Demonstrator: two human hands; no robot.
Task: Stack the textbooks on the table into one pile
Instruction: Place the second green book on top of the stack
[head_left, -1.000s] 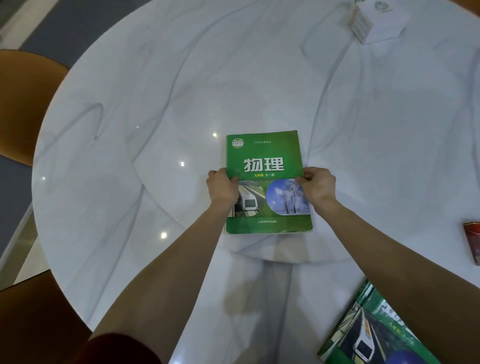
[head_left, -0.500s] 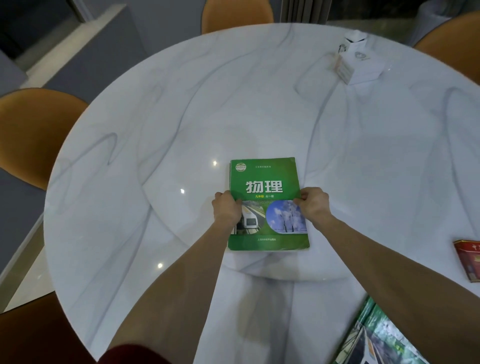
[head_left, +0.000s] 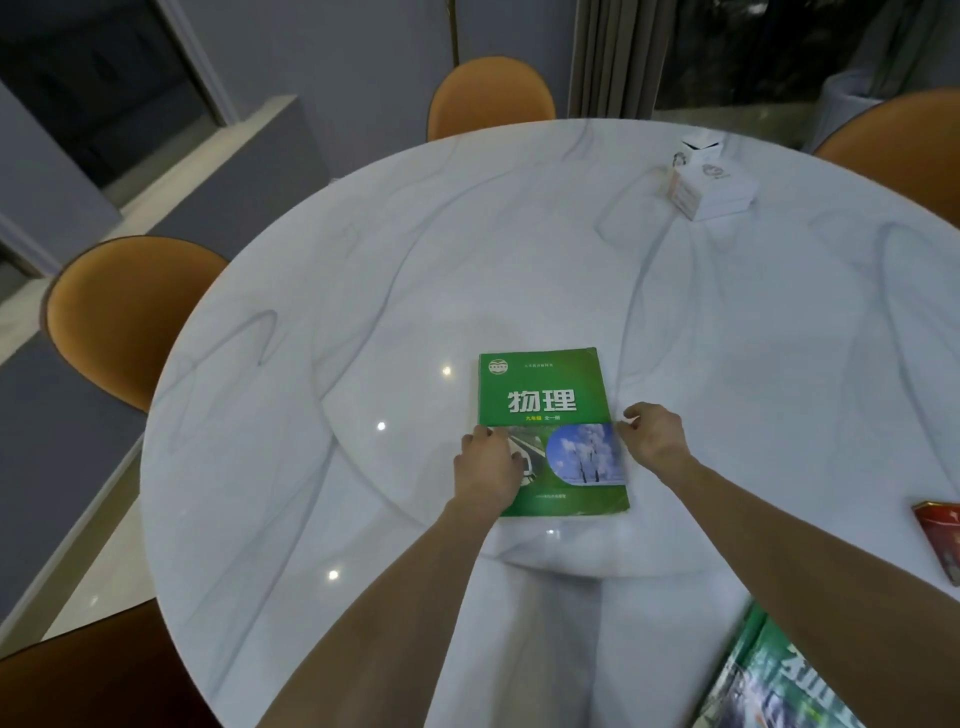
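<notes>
squaring judged: green paperback physics textbook (head_left: 545, 405) flat on white marble table (head_left: 467, 260) as pile base. left edge gripped by curled left hand (head_left: 488, 465); right hand (head_left: 655, 435) loosely curled at right edge, grip cannot be told. other green textbooks (head_left: 779, 686) lie right of it.

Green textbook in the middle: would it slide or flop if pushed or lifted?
Likely slides easily: the table is glossy, with light reflections. Probably bends when lifted by one edge: the green textbook looks a thin softcover.
</notes>
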